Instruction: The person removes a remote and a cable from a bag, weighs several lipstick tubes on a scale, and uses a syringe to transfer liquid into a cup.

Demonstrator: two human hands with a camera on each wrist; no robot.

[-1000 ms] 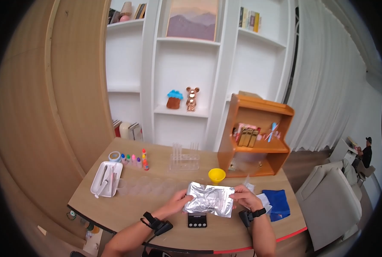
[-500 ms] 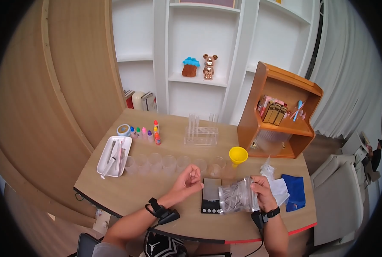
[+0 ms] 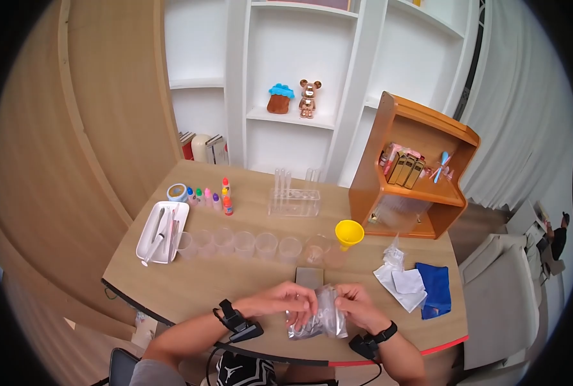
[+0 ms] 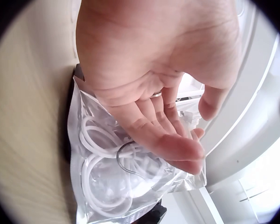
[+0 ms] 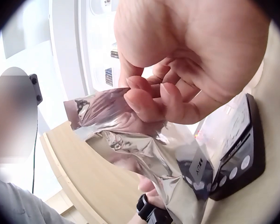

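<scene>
A silvery zip bag (image 3: 328,315) with a clear front is held over the near part of the table. White looped tubing (image 4: 105,182) shows through its clear side in the left wrist view. My right hand (image 3: 358,305) pinches the bag's upper right edge between thumb and fingers. My left hand (image 3: 285,301), fingers extended and slightly bent, lies over the bag's left part; in the left wrist view its thumb stands apart from the fingers. Behind the bag is a black scale (image 5: 238,158) with a grey plate (image 3: 309,277), partly covered.
Several clear cups (image 3: 244,243) stand in a row beyond the hands, a yellow funnel (image 3: 349,234) at their right end. A white tray (image 3: 146,241) with tools, small dropper bottles (image 3: 208,197), a test tube rack (image 3: 294,203), a wooden shelf (image 3: 363,174) and a blue cloth (image 3: 436,289) surround them.
The bag was turned from its foil side to its clear side, then moved left in front of the scale. My left hand let go of it and has since come back over it.
</scene>
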